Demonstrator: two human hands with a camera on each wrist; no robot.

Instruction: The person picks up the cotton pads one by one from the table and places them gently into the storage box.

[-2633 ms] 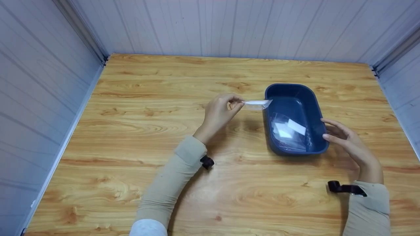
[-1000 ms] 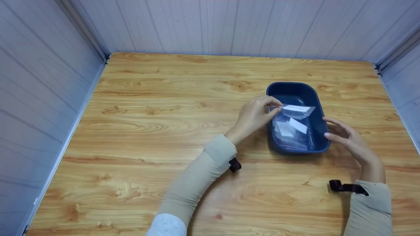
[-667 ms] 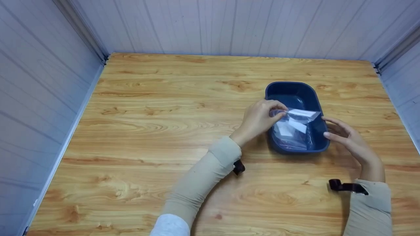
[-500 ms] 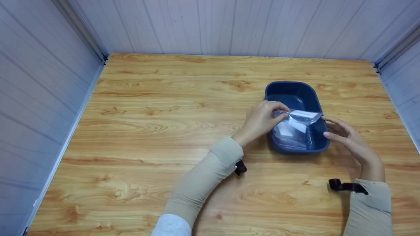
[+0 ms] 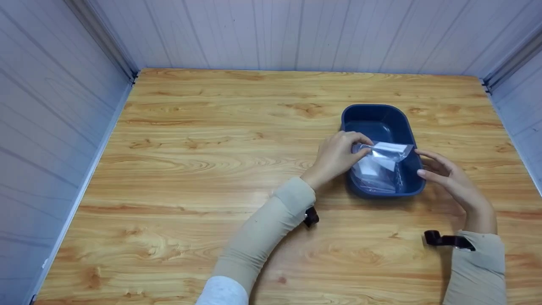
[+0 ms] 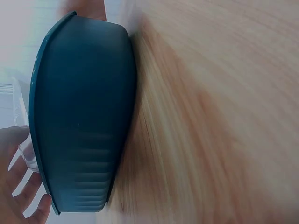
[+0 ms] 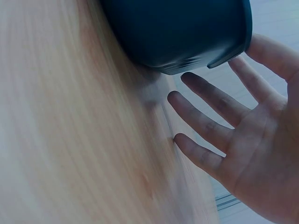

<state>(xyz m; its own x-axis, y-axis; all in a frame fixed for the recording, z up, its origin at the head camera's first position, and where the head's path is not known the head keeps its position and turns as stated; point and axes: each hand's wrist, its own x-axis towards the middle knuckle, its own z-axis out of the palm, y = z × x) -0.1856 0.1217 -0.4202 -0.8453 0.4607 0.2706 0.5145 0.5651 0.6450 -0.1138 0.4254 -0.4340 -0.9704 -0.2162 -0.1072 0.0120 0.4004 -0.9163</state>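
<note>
A dark blue plastic bin [image 5: 381,192] stands on the wooden table, right of centre. Between thumb and index finger my left hand [image 5: 336,154] pinches a clear plastic bag [image 5: 391,153] with a white strip, held over the bin's opening. Beneath it, more clear bags [image 5: 372,180] with white patches lie in the bin's near half, partly covered by the held one. My right hand [image 5: 457,182] touches the bin's right rim with thumb and index fingertip. In the right wrist view the other fingers [image 7: 205,123] extend, spread, beside the bin's wall.
The wood-grain table [image 5: 190,169] runs up to a white panelled wall [image 5: 271,34] at the back. Further panels [image 5: 42,127] close off the left and right sides. Each wrist carries a small black camera mount [image 5: 449,240].
My left hand has carried the pinched bag rightward from beside the bin to over it, then lowered it slightly toward the other bags. My right hand has stayed at the rim.
</note>
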